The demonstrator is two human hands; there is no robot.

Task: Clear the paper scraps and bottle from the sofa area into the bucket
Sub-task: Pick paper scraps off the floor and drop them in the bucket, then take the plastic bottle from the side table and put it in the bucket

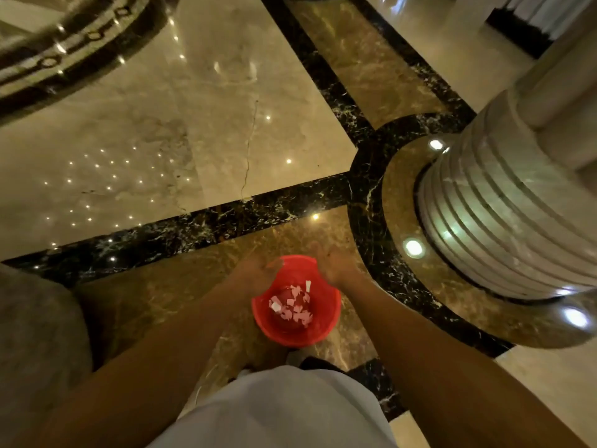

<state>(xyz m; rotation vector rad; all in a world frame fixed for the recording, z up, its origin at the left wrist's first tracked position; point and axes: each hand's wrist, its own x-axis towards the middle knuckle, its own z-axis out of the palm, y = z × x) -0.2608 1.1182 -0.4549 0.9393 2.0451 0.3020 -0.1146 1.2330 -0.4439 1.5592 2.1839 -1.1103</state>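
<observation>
A red bucket (326, 321) stands on the brown marble floor just ahead of my feet. Several white and pink paper scraps (290, 307) lie inside it, and one scrap (308, 285) hangs upright near the far wall as if falling. Over the far rim are my left hand (255, 273) and my right hand (332, 266), one at each side and both blurred. Their fingers look spread, and I see nothing held in either. I cannot make out a bottle.
A grey upholstered sofa edge (35, 334) fills the lower left. A ribbed stone column base (497, 215) rises at the right, ringed by floor lights (413, 248). Polished marble floor (181, 124) stretches ahead. My white garment (277, 412) is at the bottom.
</observation>
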